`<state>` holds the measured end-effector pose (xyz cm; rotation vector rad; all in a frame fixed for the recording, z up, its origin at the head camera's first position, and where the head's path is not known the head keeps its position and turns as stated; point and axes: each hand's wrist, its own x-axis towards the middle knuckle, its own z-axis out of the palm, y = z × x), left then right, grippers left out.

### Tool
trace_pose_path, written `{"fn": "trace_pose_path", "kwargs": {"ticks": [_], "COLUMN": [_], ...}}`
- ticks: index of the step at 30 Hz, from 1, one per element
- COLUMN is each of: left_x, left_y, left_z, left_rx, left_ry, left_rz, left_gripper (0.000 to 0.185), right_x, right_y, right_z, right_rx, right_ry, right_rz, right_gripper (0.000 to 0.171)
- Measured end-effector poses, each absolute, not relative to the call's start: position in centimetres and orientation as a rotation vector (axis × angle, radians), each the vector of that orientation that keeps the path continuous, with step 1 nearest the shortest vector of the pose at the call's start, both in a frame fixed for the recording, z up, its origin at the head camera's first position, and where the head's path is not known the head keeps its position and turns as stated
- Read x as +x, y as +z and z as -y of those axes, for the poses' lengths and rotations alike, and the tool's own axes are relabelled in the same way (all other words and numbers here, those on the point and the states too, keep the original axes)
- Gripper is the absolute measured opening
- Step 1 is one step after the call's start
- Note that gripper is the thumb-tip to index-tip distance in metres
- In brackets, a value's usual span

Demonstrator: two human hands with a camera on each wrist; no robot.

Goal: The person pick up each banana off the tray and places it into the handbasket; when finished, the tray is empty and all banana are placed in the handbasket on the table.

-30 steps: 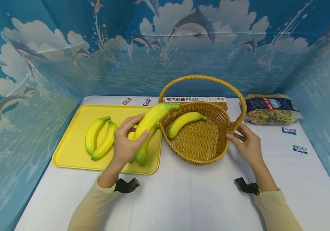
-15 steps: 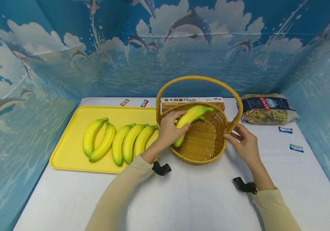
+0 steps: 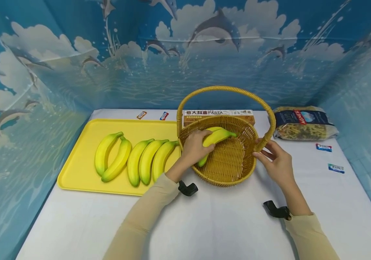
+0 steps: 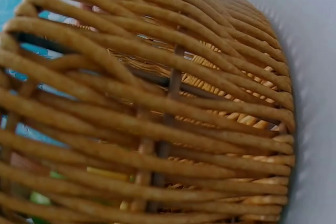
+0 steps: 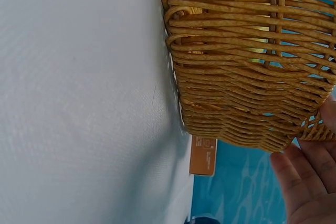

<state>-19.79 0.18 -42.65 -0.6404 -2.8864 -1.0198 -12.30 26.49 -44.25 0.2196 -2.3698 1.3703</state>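
In the head view my left hand reaches over the near-left rim of the wicker basket and grips a yellow banana, low inside the basket. A second banana lies partly hidden behind it. My right hand pinches the basket's right rim at the foot of the arched handle. The right wrist view has the right hand's fingers against the woven wall. Basket weave fills most of the left wrist view, hiding the left hand's grip.
A yellow tray left of the basket carries several bananas. Behind the basket stands a pasta box. A pasta bag lies back right, with small wrapped candies near it and others behind the tray.
My left hand has carried the banana from above the tray rightward into the basket and lowered it beside the other one. My right hand keeps its hold on the basket.
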Motion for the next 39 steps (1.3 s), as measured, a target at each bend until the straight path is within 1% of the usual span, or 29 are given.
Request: {"fn": "trace_pose_path", "kwargs": {"ticks": [12, 22, 30, 35, 39], "left_x": [-19.6, -19.4, -19.3, -18.8, -16.9], "left_y": [-42.8, -42.5, -42.6, -42.5, -41.6], "left_z": [-0.6, -1.0, -1.2, -0.9, 0.3], "left_rx": [-0.524, -0.556, -0.498, -0.583, -0.708], "left_ry": [-0.892, -0.737, -0.653, -0.763, -0.935], "left_rz": [2.957, 3.024, 3.014, 2.875, 2.761], "left_gripper": [0.046, 0.046, 0.046, 0.046, 0.044], "right_x": [-12.0, -12.0, -12.0, -12.0, -12.0], "right_y": [-43.8, -43.7, -43.7, -43.7, -43.7], "right_z": [-26.5, -26.6, -26.6, -26.5, -26.2], "right_rx": [0.214, 0.219, 0.230, 0.223, 0.199], "right_ry": [1.354, 1.353, 1.356, 1.364, 1.372], "right_rz": [2.382, 2.372, 2.368, 2.364, 2.381], "right_gripper": [0.048, 0.049, 0.049, 0.048, 0.046]}}
